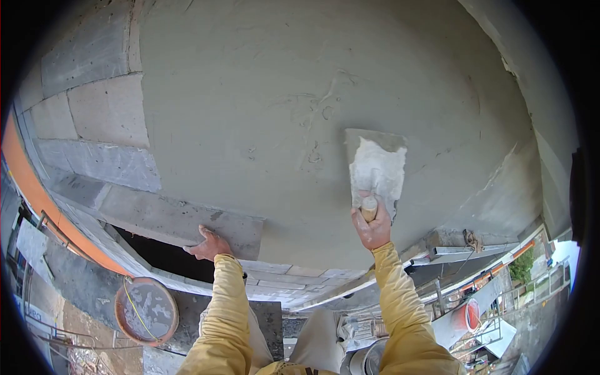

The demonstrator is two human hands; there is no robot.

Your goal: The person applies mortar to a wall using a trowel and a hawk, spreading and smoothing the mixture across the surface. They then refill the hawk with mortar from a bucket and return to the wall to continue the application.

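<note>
My right hand [372,227] is wrapped round the handle of a plastering trowel [377,165]. The trowel's broad blade, caked with pale dried mortar, lies up against the wet grey plaster [275,94] on the wall. Lower left, my left hand [210,244] rests at the edge of a bare concrete block course [156,215], above a dark opening. Its thumb and fingers are apart, with nothing held in them. Rough marks and small pits show in the plaster to the left of the trowel.
Bare blocks [109,109] border the plaster on the left. Below stands a round tub [147,310] of grey mortar on dark planking. A bucket [369,359] is beside my legs. A red bucket [465,315] and scaffold rails lie at lower right, with ground far below.
</note>
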